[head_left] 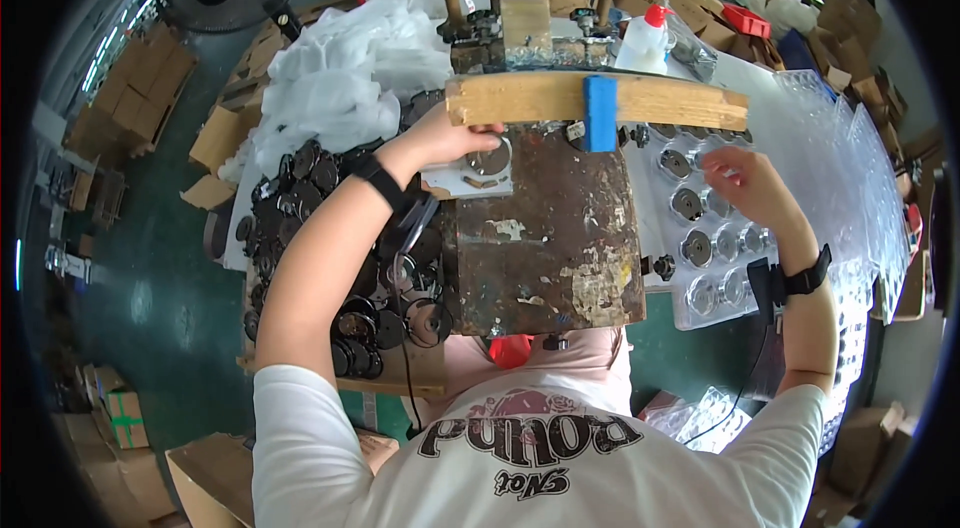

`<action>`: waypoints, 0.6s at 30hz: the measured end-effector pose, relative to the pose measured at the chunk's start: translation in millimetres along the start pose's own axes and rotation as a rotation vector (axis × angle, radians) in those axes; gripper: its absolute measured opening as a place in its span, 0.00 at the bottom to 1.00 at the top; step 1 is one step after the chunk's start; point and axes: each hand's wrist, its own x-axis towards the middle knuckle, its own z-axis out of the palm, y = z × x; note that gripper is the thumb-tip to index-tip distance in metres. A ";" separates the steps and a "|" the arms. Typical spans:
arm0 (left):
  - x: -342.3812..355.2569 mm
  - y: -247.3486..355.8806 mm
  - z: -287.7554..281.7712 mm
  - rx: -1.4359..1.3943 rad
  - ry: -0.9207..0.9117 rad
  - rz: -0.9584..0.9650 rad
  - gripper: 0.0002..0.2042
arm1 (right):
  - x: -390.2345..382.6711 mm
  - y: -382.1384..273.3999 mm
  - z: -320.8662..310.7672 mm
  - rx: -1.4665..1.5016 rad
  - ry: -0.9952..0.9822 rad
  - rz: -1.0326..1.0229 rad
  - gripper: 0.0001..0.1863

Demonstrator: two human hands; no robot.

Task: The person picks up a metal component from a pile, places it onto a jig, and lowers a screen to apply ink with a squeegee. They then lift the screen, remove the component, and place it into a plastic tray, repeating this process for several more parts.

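At the left edge of a worn brown board, my left hand (455, 136) is closed at the upper rim of a round disc (488, 158). The disc sits on a white plate (468, 184); a wooden bar with blue tape (520, 98) crosses above and hides part of my fingers. My right hand (738, 183) hovers over a clear plastic tray (690, 314) on the right, fingers slightly bent and apart, with nothing visible in them. Round parts with dark metal centres, such as one disc (697, 248), sit in several of the tray's pockets.
Many dark round parts (355, 328) lie piled left of the brown board (540, 228). Behind them is a heap of white foam wrapping (340, 68). Metal clamps (480, 26) stand at the back, near a red-capped bottle (645, 40). Stacked clear trays (860, 198) fill the far right.
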 end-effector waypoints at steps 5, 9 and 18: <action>-7.5 5.9 15.6 0.338 0.000 -0.006 0.17 | 24.3 -20.3 -11.0 0.075 0.033 -0.020 0.11; -22.9 8.1 14.3 0.659 0.027 0.133 0.20 | 36.8 -42.8 -14.8 0.078 0.070 -0.127 0.16; -41.8 7.1 -17.3 0.761 -0.137 0.240 0.24 | 58.4 -71.9 -27.0 0.345 -0.024 -0.437 0.20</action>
